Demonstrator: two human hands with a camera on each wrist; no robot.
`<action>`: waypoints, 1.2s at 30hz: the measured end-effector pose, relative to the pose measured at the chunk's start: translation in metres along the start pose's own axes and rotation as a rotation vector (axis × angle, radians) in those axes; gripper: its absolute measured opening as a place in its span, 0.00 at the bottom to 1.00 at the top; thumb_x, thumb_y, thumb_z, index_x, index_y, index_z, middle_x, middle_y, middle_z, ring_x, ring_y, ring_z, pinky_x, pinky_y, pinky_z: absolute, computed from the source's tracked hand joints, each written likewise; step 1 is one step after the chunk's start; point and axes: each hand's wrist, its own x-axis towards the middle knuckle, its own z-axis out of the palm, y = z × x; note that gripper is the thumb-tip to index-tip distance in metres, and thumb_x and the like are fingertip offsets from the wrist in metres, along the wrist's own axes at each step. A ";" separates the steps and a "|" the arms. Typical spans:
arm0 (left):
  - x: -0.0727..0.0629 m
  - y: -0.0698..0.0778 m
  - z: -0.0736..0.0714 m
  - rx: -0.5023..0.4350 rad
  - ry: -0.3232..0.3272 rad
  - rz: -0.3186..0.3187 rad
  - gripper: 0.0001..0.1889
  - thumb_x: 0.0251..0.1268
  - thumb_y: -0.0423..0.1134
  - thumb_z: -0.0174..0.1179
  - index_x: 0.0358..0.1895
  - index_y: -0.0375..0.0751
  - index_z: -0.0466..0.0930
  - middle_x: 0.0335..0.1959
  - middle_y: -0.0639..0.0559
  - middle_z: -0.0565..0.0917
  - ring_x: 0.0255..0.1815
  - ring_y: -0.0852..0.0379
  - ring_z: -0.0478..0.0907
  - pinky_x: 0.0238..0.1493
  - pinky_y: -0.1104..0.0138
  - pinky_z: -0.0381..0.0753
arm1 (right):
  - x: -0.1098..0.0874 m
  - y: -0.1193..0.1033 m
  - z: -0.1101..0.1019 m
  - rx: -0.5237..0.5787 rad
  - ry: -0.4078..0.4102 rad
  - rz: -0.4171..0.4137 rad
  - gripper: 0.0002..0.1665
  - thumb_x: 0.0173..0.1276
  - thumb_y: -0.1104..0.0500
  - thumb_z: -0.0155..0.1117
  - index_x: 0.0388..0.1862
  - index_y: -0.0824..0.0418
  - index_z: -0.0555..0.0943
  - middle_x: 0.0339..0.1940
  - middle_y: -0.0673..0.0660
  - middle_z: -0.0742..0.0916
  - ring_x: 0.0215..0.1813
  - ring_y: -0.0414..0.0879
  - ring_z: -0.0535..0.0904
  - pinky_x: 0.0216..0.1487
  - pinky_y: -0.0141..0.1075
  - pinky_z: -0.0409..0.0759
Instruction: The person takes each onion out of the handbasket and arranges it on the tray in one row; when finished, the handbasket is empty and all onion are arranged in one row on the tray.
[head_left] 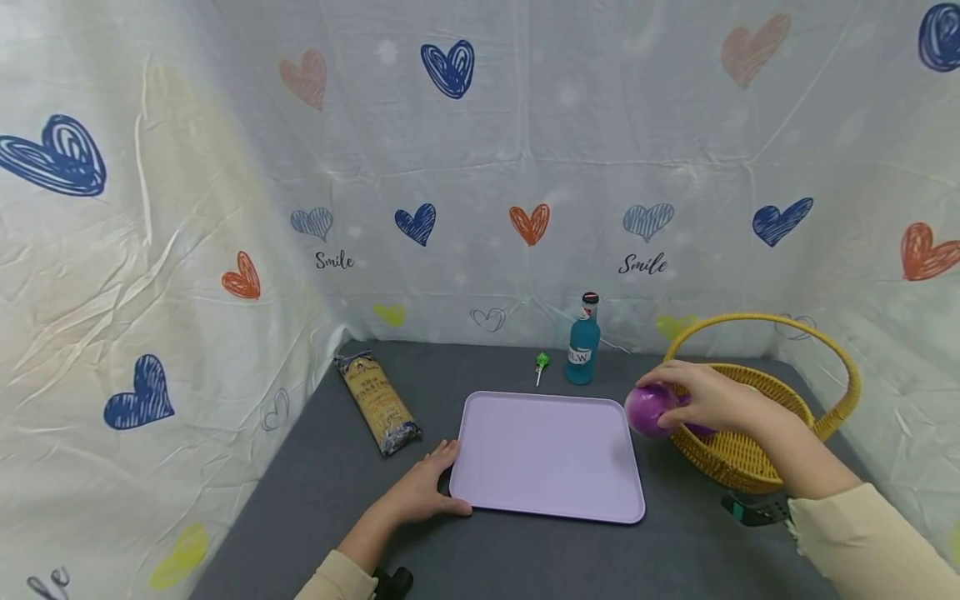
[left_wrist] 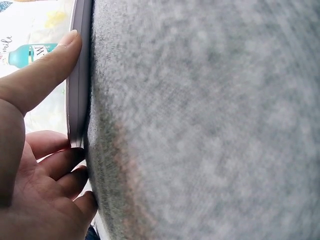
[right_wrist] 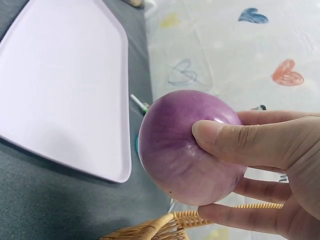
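A glossy purple onion (right_wrist: 187,165) is gripped by my right hand (head_left: 697,396), thumb pressed on one face and fingers spread around the far side. In the head view the onion overlaps the basket's left rim, near the tray's right edge. Another purple patch (head_left: 701,430) shows below those fingers; its kind is hidden. My left hand (head_left: 423,487) holds the near left corner of a pale lilac tray (head_left: 547,454). Its thumb (left_wrist: 67,52) lies along the tray's front edge and its fingers (left_wrist: 67,172) curl against the left side.
A yellow wicker basket (head_left: 742,475) with a tall handle stands at the right. Behind the tray are a blue bottle (head_left: 582,342) and a green lollipop (head_left: 542,363). A gold packet (head_left: 378,400) lies at the left on the grey tabletop (head_left: 315,508). A heart-printed curtain (head_left: 480,167) surrounds it.
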 end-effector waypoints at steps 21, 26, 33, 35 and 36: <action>-0.001 0.002 0.000 -0.001 0.001 0.001 0.57 0.50 0.56 0.77 0.78 0.32 0.56 0.80 0.38 0.57 0.83 0.38 0.48 0.78 0.38 0.51 | 0.008 -0.008 0.001 0.016 -0.010 -0.015 0.31 0.58 0.53 0.79 0.60 0.54 0.82 0.56 0.58 0.84 0.58 0.59 0.80 0.53 0.60 0.84; -0.001 0.001 -0.001 -0.002 0.001 -0.003 0.57 0.50 0.56 0.77 0.78 0.32 0.56 0.81 0.38 0.57 0.83 0.38 0.48 0.78 0.39 0.50 | 0.011 -0.008 0.002 0.028 -0.010 -0.029 0.31 0.58 0.54 0.79 0.61 0.54 0.81 0.56 0.58 0.84 0.57 0.58 0.80 0.54 0.59 0.84; 0.000 0.000 0.001 -0.003 -0.004 -0.008 0.57 0.50 0.57 0.77 0.79 0.33 0.55 0.81 0.39 0.57 0.83 0.39 0.48 0.78 0.38 0.51 | 0.013 -0.009 0.004 0.045 -0.009 -0.050 0.30 0.58 0.54 0.79 0.60 0.54 0.82 0.55 0.57 0.84 0.54 0.55 0.81 0.53 0.58 0.84; 0.000 0.000 0.000 -0.001 -0.004 -0.009 0.57 0.50 0.57 0.77 0.79 0.33 0.55 0.81 0.39 0.57 0.83 0.39 0.48 0.78 0.39 0.51 | 0.014 -0.009 0.003 0.050 -0.006 -0.060 0.30 0.58 0.55 0.79 0.60 0.55 0.82 0.55 0.57 0.84 0.53 0.54 0.81 0.53 0.58 0.85; 0.000 0.000 0.000 0.001 -0.004 -0.010 0.57 0.50 0.57 0.77 0.79 0.34 0.55 0.81 0.39 0.57 0.83 0.39 0.48 0.78 0.39 0.51 | 0.014 -0.009 0.003 0.054 -0.005 -0.062 0.30 0.58 0.55 0.79 0.60 0.54 0.82 0.55 0.57 0.84 0.54 0.54 0.81 0.53 0.58 0.85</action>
